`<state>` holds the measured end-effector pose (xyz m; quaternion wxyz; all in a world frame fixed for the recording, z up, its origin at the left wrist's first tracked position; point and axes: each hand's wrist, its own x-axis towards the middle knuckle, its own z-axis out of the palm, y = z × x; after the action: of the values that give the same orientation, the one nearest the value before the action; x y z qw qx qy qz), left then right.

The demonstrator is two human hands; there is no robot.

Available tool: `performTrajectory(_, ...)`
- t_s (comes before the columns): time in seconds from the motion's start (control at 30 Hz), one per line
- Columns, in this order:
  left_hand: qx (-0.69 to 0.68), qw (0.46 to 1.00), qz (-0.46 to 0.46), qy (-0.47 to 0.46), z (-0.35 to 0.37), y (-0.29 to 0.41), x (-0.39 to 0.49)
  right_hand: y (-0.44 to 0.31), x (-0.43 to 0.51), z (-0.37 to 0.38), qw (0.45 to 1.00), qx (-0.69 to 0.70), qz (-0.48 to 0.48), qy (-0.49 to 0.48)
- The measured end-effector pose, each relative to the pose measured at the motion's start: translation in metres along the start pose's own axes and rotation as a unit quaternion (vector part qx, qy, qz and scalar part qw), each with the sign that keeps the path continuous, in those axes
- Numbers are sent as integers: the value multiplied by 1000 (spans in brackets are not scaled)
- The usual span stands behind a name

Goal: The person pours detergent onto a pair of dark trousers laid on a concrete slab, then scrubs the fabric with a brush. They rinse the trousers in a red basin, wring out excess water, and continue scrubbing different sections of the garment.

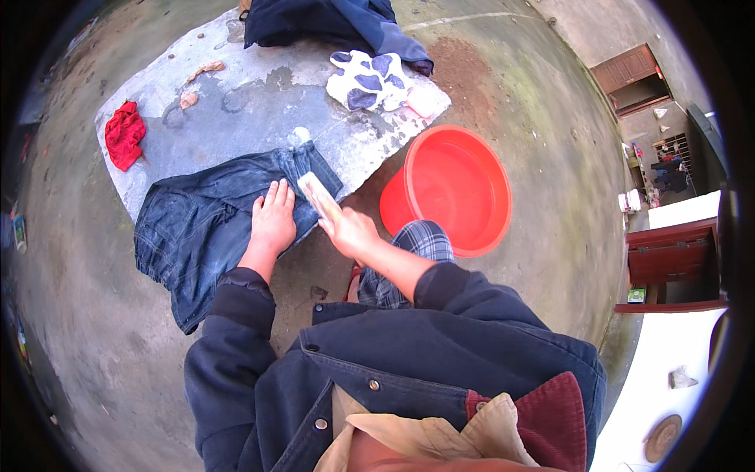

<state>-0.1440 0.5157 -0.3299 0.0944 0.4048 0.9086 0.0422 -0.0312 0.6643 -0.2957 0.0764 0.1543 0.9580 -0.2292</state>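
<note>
A pair of wet blue denim trousers lies over the near edge of a grey stone slab, with one end hanging down on the left. My left hand rests flat on the denim, palm down, holding nothing. In my right hand is a pale scrubbing brush, its far end over the trouser leg. Its bristles are hidden from above. White suds sit on the stone just beyond the denim.
A red plastic tub stands right of the slab, beside my plaid-covered knee. On the slab lie a red cloth, a white cloth with dark patches, a pinkish item and dark clothing. Doorways line the right.
</note>
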Motion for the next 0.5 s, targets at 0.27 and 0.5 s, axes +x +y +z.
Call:
performTrajectory(0.27,13,999,16,-28,-12,16,13,2,121,10,998,-30,-7,63)
performTrajectory(0.5,12,999,-6,-43,-11,3,1,1,-1,4,999,38,0,-16)
